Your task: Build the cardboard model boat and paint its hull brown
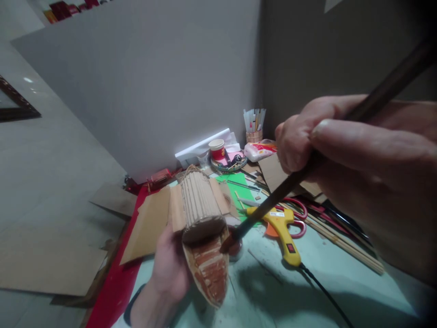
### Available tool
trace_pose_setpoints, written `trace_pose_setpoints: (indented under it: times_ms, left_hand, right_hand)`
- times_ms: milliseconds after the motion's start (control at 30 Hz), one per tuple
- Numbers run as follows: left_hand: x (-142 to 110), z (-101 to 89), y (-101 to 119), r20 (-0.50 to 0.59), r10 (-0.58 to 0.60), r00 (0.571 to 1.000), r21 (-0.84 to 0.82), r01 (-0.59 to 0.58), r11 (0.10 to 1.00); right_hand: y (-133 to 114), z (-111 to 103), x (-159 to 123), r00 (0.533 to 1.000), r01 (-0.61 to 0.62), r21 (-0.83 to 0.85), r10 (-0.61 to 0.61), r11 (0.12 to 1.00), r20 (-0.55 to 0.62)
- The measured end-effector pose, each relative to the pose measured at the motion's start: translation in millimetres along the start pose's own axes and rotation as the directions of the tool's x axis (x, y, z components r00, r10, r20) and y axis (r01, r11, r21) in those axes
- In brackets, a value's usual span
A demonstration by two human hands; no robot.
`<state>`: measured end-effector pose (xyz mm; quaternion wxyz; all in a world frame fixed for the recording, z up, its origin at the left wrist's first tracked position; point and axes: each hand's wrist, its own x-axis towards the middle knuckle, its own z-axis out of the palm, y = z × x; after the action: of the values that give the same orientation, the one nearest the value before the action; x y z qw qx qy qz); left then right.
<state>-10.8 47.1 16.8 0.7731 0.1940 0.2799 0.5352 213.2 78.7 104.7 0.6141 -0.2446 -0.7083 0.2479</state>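
Note:
My left hand (169, 269) is wrapped round the side of a small cardboard model boat (201, 196), which has a ribbed, rounded canopy and a pointed end towards me. Reddish-brown paint (209, 269) covers much of the deck at that end, with paler streaks across it. Large in the foreground, my right hand (355, 155) grips a dark-handled paintbrush (273, 200) between thumb and fingers. The brush's brown tip is at the right edge of the deck; whether it touches is hard to tell. Behind the tip, a small round container (236, 250) is partly hidden.
On the pale green tabletop (259, 300), a yellow glue gun (285, 232) trails a black cord, beside red-handled scissors (302, 228) and wooden sticks (348, 243). Further back are a red-and-white paper cup (217, 150) and a holder of sticks (254, 134). Cardboard (148, 223) lies left.

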Motion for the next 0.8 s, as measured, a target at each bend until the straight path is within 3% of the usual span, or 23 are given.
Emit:
trace_pose_setpoints:
  times_ms: [167,333,433,667,800]
  left_hand:
    - [5,-7.6,-1,0.061,0.004,0.998,-0.021,-0.003,1.000]
    - [9,-0.9,-3,0.244,0.025,0.970,-0.018,-0.021,1.000]
    - [9,3.6,-4,0.269,0.018,0.963,-0.021,-0.013,1.000]
    - [3,2.0,-3,0.172,0.019,0.985,-0.068,-0.007,0.998]
    - [2,4.7,-1,-0.037,0.057,0.998,-0.045,-0.059,0.997]
  right_hand:
    - [1,3,1,0.999,0.036,0.025,-0.036,0.999,0.000]
    - [-3,3,1,0.994,-0.066,0.147,0.053,0.987,0.091]
    - [-3,2,0,0.983,-0.134,0.216,0.103,0.967,0.149]
    - [-3,0,2,0.985,-0.128,0.166,0.107,0.978,0.134]
    - [-5,0,5,0.988,-0.123,0.149,0.107,0.981,0.112]
